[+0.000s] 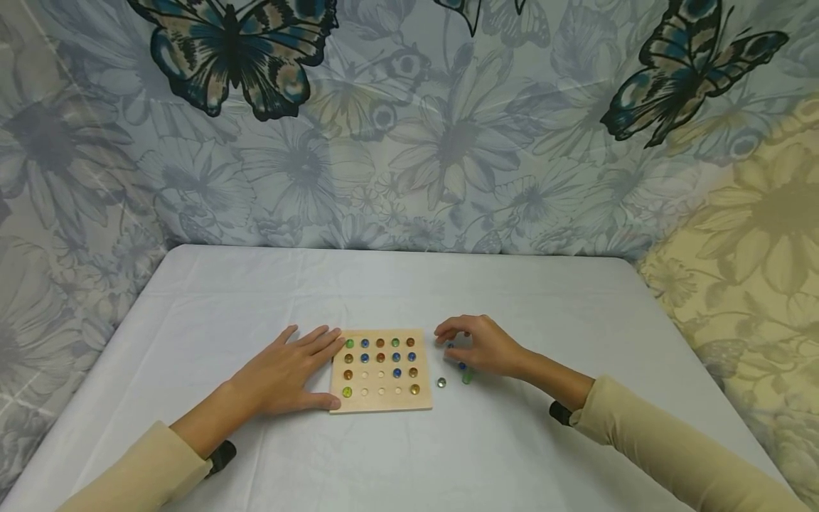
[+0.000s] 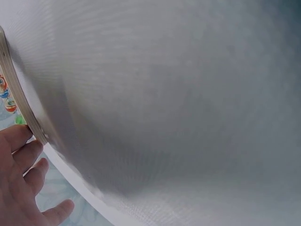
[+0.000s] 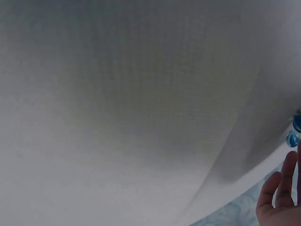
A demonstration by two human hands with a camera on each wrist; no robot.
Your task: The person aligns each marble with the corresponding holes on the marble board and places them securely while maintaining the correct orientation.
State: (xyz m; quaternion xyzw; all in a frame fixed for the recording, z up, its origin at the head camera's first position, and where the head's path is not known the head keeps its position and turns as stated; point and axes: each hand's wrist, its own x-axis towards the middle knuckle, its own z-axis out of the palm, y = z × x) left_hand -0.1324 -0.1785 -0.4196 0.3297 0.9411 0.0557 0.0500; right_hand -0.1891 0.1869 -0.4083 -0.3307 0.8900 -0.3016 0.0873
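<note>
Near the middle of the white surface [image 1: 358, 288], a thin rectangular board [image 1: 382, 404] of pale wood, lying flat, its edge striped in layers in the left wrist view. Across its face, four rows of five round hollows [image 1: 381, 391]. In fifteen of them, glossy glass marbles [image 1: 397, 372] in green, deep blue, amber and brown; plain wood in the other five, toward the lower middle. Just right of the board, loose marbles [image 1: 441, 382]: one clear and dark-toned, one green, and blue ones close by the fingers, partly hidden.

Left hand [image 1: 288, 373] spread wide, index finger at the board's upper left, thumb at its lower left corner. Right hand [image 1: 488, 347] over the loose marbles, fingers loosely bent toward the thumb; cannot tell about any marble in its grip. Beige sleeves [image 1: 143, 469] on both forearms, a black device [image 1: 222, 459] at each wrist.

White cloth over the surface, faintly creased, rounded at the far corners, softly shadowed near the arms. Behind and at the sides, hanging fabric [image 1: 461, 178] printed with grey-blue flowers, large teal-and-tan butterflies [image 1: 232, 64] near the top, a yellow floral stretch [image 1: 761, 227] at the right.
</note>
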